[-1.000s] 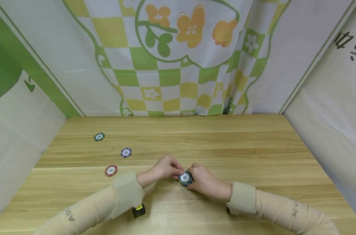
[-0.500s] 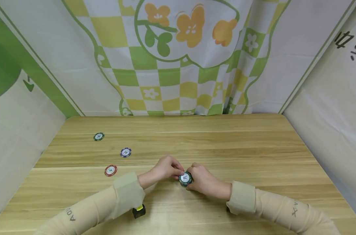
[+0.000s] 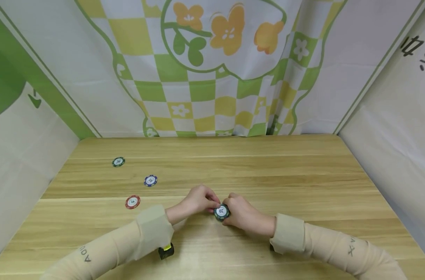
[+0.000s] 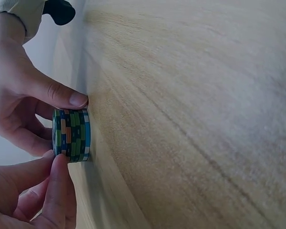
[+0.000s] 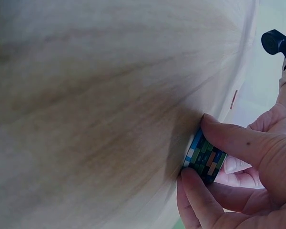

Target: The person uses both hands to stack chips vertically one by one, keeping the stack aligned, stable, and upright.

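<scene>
A short stack of poker chips (image 3: pixel 221 212) stands on the wooden table, its top chip green-edged and marked 20. From the side in the left wrist view, the stack (image 4: pixel 75 136) is mostly dark green, with a light blue chip at its base. My right hand (image 3: pixel 245 216) grips the stack from the right, thumb on the near side and fingers on the far side. On the left, my left hand (image 3: pixel 200 200) pinches the top chip's edge between thumb and fingertips. The right wrist view has the right thumb and fingers around the stack (image 5: pixel 205 157), close to the tabletop.
Three single chips lie flat at the left of the table (image 3: pixel 286 167): a green 20 (image 3: pixel 118 161), a blue 10 (image 3: pixel 150 180) and a red 5 (image 3: pixel 132 202). A patterned curtain (image 3: pixel 205 93) hangs behind the table's far edge; pale cloth walls flank both sides.
The top chip has shifted slightly and the stack now looks more even, less of its lower chips showing. Both hands stay in nearly the same place.
</scene>
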The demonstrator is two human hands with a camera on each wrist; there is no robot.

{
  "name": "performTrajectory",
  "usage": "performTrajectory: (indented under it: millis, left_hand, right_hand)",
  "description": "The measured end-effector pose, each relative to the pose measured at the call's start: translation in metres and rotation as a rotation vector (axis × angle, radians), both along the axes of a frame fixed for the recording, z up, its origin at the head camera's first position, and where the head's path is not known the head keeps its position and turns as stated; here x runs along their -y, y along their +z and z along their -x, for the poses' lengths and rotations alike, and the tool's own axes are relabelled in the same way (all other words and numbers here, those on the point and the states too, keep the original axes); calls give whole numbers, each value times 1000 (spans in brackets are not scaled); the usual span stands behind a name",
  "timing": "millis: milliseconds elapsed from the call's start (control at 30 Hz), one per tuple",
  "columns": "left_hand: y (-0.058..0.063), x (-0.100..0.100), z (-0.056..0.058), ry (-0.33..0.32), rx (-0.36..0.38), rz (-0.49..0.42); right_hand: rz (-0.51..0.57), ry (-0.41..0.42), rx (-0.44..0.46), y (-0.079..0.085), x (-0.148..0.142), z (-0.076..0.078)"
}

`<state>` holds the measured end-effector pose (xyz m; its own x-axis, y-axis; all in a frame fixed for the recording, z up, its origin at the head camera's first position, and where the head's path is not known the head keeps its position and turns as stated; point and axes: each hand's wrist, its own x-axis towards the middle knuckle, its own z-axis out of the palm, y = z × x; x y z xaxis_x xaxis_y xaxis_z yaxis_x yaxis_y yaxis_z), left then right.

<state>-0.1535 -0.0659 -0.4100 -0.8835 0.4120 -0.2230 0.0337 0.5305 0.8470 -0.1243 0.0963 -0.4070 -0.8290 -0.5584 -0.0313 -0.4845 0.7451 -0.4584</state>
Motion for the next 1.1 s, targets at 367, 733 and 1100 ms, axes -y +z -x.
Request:
performTrajectory:
  millis: [367, 733, 1100]
  left_hand:
    - [3, 3, -1, -22, -53, 27]
    - [14, 27, -4, -297, -370, 177]
    - [30, 58, -7, -535, -637, 405]
  right_hand:
    - [-3, 4, 8, 1, 0, 1]
    - [11, -7, 52, 2, 0, 1]
    - [17, 1, 10, 0, 0, 0]
